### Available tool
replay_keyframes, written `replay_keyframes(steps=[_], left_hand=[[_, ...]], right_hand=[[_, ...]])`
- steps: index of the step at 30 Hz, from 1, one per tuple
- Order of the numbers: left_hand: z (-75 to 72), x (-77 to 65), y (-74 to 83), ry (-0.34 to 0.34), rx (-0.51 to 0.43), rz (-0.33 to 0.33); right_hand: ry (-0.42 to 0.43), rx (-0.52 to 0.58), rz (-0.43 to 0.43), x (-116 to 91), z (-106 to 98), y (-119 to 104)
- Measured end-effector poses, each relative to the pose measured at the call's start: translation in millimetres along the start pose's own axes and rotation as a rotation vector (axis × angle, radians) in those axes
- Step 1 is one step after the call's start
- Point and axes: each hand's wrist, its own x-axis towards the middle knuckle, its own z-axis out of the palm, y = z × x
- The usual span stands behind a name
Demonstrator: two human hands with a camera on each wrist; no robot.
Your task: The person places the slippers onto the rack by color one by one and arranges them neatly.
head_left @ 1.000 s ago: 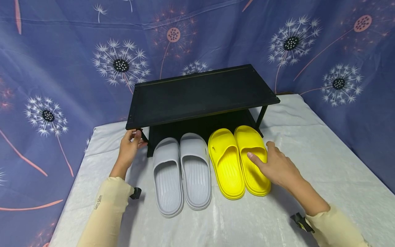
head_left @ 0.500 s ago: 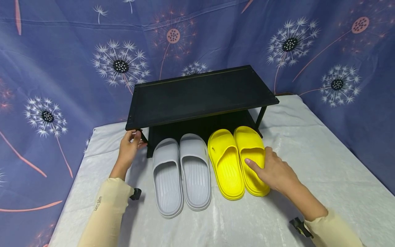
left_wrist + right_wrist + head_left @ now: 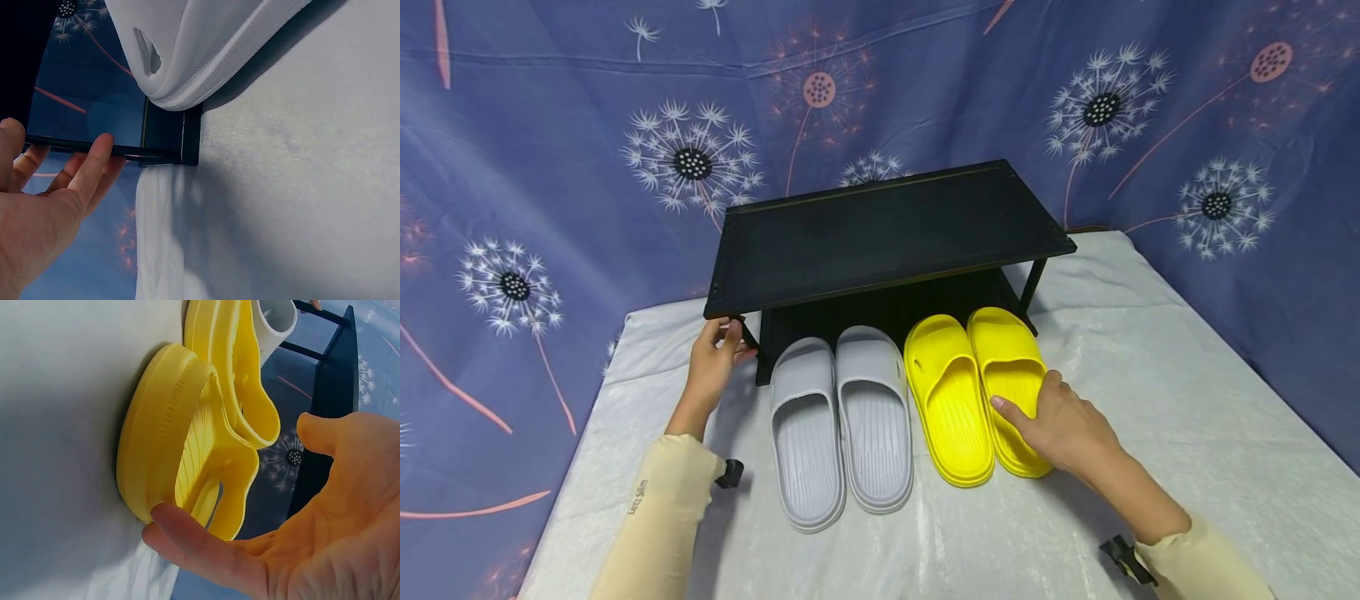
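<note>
A black two-tier shoe rack [image 3: 887, 229] stands at the back of the table. My left hand [image 3: 713, 354] holds its front left leg just beneath the upper board; in the left wrist view the fingers [image 3: 94, 165] lie about the thin bar. Grey slippers [image 3: 842, 442] and yellow slippers [image 3: 977, 396] stand side by side before it, toes towards the lower shelf [image 3: 820, 308]. My right hand [image 3: 1071, 425] is at the outer side of the right yellow slipper [image 3: 156, 437]. Its extended fingertips touch that slipper's side near the strap, and the thumb stays raised over the footbed.
A pale cloth [image 3: 970, 550] covers the table. Behind it and at both sides hangs a blue dandelion-print curtain [image 3: 587, 183]. The rack's front right leg [image 3: 1033, 283] stands just behind the yellow slippers. Small dark cameras [image 3: 1126, 560] sit at both wrists.
My right hand has moved slightly left and down, coming against the right yellow slipper's outer side. The left hand keeps its hold on the rack leg. The slippers stay in place.
</note>
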Motion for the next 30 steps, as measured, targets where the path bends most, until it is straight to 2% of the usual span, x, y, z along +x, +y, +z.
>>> replay_keyframes(steps=[4,10,17,20,26,30], left_hand=[[1.2,-5.0,7.2,-0.007,0.022,-0.006],[1.4,-4.3,6.8,-0.007,0.019,-0.013],[-1.2,9.9,-17.9,0.011,0.028,0.009],[-0.9,11.3,-20.4,0.018,0.032,0.014],[-1.1,10.7,-19.9,0.014,0.035,0.000],[-1.0,6.9,-11.8,-0.001,0.037,-0.024]], right_hand=[[-0.017,0.001,0.012,-0.6,2.6,0.0],[-0.005,-0.004,0.012,-0.7,8.2,0.2],[-0.012,-0.015,0.014,0.3,10.2,0.6],[-0.020,-0.008,0.015,0.2,10.8,0.6],[-0.013,0.016,-0.002,-1.2,13.5,1.2],[0.007,0.011,-0.023,-1.6,15.8,1.6]])
